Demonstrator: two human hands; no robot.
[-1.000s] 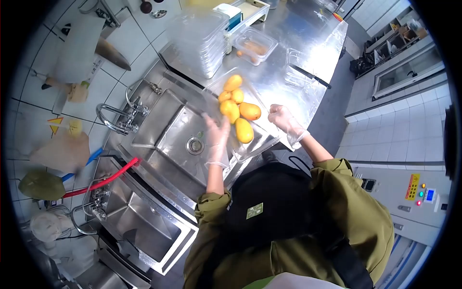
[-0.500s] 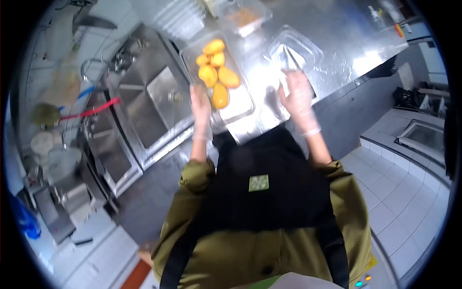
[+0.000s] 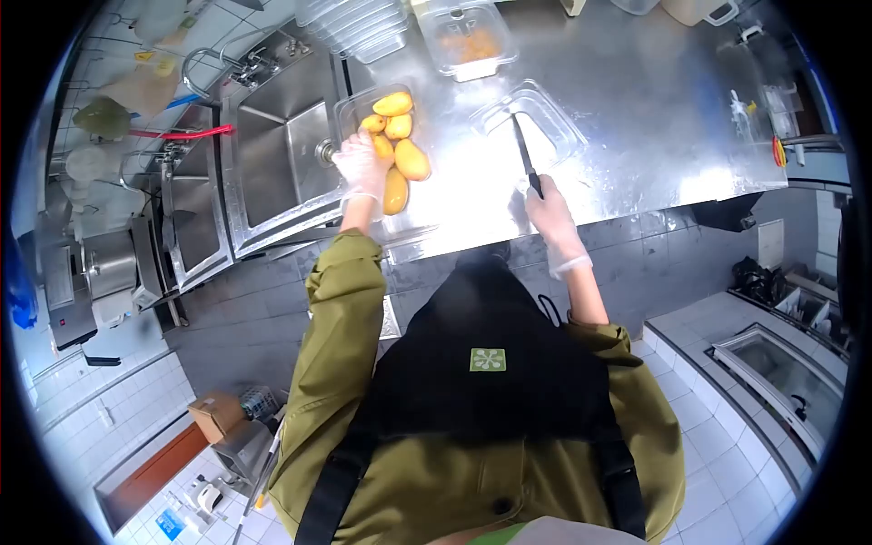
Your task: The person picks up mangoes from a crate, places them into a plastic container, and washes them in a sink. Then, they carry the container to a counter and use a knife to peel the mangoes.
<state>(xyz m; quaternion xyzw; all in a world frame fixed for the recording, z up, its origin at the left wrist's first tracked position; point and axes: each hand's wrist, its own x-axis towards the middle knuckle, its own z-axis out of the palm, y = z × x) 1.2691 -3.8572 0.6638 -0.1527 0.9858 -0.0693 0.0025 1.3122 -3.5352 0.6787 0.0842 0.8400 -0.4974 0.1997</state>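
My gloved left hand (image 3: 361, 168) is over the left side of a clear plastic container (image 3: 350, 116), its fingers bent against the fruit. Several yellow mangoes (image 3: 412, 160) lie in that container; what the fingertips grip is hidden. In my gloved right hand (image 3: 552, 216) is a knife (image 3: 524, 150) with a dark handle, its blade pointing away from me. The blade reaches over a second clear shallow container (image 3: 565, 136) that sits flat on the steel counter.
Another clear container (image 3: 463, 68) with orange pieces stands farther back, beside stacked clear containers (image 3: 359, 27). A steel sink (image 3: 282, 154) adjoins the counter (image 3: 627, 118) on the left. Red tongs-like handles (image 3: 186, 133) show beyond it. The counter's front edge runs before me.
My left hand has moved from the container's near side onto the mangoes. The knife now shows plainly in my right hand. The view has shifted and turned.
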